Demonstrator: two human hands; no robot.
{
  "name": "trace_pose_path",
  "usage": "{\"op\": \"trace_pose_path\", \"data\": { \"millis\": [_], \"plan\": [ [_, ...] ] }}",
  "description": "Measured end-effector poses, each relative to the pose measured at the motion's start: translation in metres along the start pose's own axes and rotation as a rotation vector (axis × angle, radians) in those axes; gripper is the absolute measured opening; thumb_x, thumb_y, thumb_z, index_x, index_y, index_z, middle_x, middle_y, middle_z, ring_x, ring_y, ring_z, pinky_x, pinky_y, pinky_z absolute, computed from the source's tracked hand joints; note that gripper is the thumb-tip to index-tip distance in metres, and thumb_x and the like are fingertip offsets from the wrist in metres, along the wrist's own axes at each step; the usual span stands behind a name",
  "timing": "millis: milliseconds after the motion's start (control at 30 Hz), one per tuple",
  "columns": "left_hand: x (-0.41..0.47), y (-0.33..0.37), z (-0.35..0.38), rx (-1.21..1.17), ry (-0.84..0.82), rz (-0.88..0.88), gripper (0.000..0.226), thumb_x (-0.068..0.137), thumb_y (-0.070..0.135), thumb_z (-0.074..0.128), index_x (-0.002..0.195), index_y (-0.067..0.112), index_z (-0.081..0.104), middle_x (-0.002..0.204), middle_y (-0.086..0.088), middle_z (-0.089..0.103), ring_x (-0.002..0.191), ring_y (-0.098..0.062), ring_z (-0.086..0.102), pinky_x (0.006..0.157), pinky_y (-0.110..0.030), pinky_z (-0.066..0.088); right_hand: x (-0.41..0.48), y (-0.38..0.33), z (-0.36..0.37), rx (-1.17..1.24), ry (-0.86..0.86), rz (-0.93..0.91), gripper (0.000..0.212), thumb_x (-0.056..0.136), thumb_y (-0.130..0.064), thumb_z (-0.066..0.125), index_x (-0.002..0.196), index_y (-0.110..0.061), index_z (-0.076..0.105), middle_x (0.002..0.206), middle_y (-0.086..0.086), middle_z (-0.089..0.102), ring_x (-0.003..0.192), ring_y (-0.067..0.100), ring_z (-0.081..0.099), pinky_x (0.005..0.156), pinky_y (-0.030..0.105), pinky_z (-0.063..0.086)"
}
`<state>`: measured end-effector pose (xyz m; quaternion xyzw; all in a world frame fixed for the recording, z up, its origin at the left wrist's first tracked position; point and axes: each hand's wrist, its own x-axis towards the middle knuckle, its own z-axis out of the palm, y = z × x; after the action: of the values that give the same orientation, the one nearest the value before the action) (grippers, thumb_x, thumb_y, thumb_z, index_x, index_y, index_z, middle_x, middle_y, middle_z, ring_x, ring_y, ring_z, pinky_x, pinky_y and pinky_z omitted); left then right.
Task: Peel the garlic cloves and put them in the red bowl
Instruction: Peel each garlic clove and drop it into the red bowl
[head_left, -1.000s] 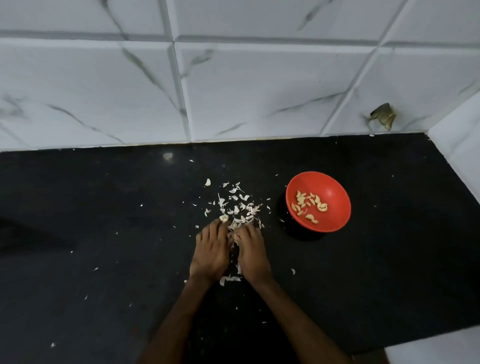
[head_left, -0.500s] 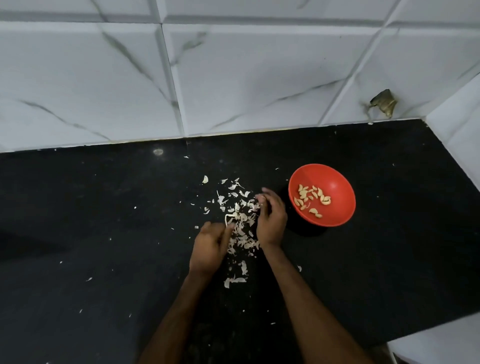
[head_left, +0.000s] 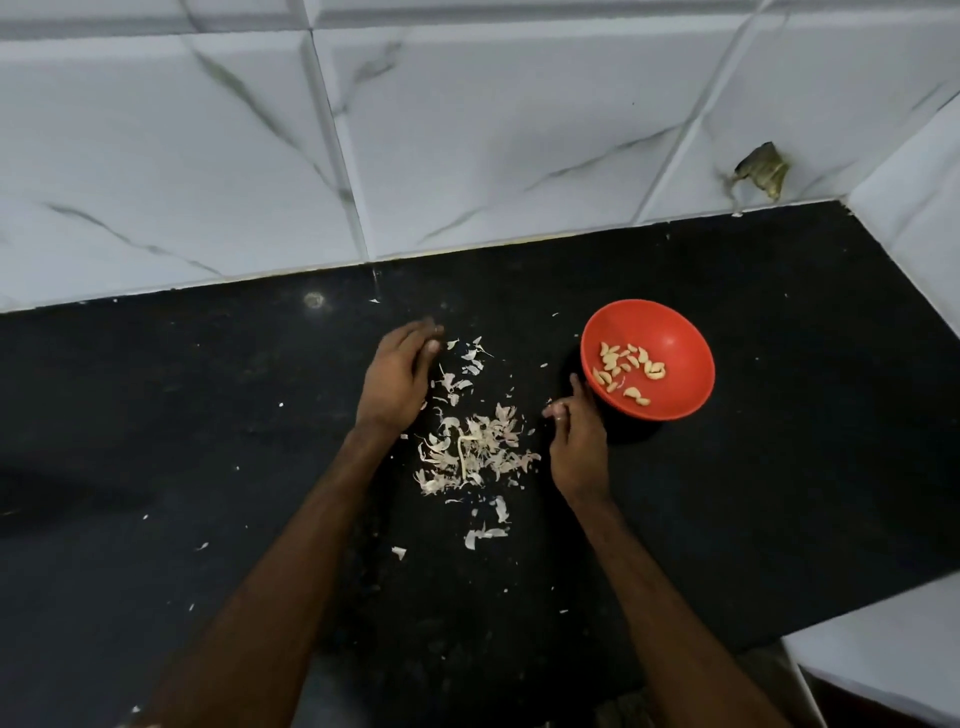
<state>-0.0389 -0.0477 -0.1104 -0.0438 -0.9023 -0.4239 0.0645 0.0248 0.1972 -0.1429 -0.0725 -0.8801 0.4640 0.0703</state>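
Note:
A red bowl (head_left: 675, 332) stands on the black counter (head_left: 779, 467) and holds several peeled garlic cloves (head_left: 623, 369). To its left lies a heap of papery garlic skins (head_left: 478, 452). My left hand (head_left: 397, 376) rests on the counter at the heap's far-left side, its fingers fairly straight and cupped toward the skins. On the heap's right, just left of the bowl, my right hand (head_left: 576, 441) stands on its edge with loosely curved fingers. I see no unpeeled clove in either hand.
A white marble-tiled wall (head_left: 467, 156) closes off the back and the right side. A small dark patch (head_left: 761, 171) sits in the wall near the back right corner. Stray skin flakes (head_left: 483, 535) dot the counter near the front.
Both hands moved apart: the left went up and away to the heap's far-left side, the right slid toward the bowl. The skins now lie gathered more tightly between them.

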Motion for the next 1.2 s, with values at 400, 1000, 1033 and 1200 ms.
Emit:
{"op": "trace_pose_path", "data": {
  "millis": [400, 1000, 1033, 1200],
  "plan": [
    [-0.076, 0.0, -0.004, -0.139, -0.187, -0.061, 0.049, 0.107, 0.026, 0.047, 0.155, 0.025, 0.038, 0.141, 0.014, 0.059, 0.131, 0.006, 0.05, 0.112, -0.016, 0.036, -0.009, -0.044, 0.011, 0.43, -0.202, 0.019, 0.023, 0.107, -0.007, 0.042, 0.108, -0.012, 0.065, 0.13, 0.0, 0.066, 0.123, 0.01, 0.061, 0.109, 0.032, 0.047],
    [-0.077, 0.108, 0.009, -0.281, 0.126, -0.408, 0.017, 0.101, 0.01, 0.059, 0.101, 0.018, 0.074, 0.089, 0.011, 0.074, 0.081, 0.002, 0.068, 0.07, -0.012, 0.049, 0.01, -0.102, -0.007, 0.505, -0.374, 0.033, 0.02, 0.097, -0.008, 0.066, 0.098, -0.024, 0.079, 0.103, -0.001, 0.073, 0.1, 0.011, 0.07, 0.086, 0.027, 0.056],
    [-0.076, 0.118, 0.007, -0.308, 0.146, -0.419, 0.018, 0.102, 0.011, 0.058, 0.1, 0.018, 0.074, 0.087, 0.009, 0.075, 0.08, 0.001, 0.068, 0.07, -0.014, 0.049, 0.012, -0.111, -0.012, 0.512, -0.414, -0.003, 0.019, 0.096, -0.007, 0.066, 0.1, -0.021, 0.079, 0.102, -0.003, 0.075, 0.1, 0.013, 0.071, 0.086, 0.031, 0.057],
    [-0.086, 0.149, -0.003, -0.429, 0.341, -0.428, 0.011, 0.096, 0.012, 0.068, 0.099, 0.021, 0.073, 0.088, 0.007, 0.077, 0.076, -0.017, 0.073, 0.064, -0.032, 0.06, 0.017, -0.137, -0.041, 0.424, -0.475, -0.164, 0.023, 0.091, -0.003, 0.071, 0.104, -0.021, 0.076, 0.098, -0.013, 0.075, 0.095, 0.007, 0.072, 0.084, 0.024, 0.057]
  ]
}}
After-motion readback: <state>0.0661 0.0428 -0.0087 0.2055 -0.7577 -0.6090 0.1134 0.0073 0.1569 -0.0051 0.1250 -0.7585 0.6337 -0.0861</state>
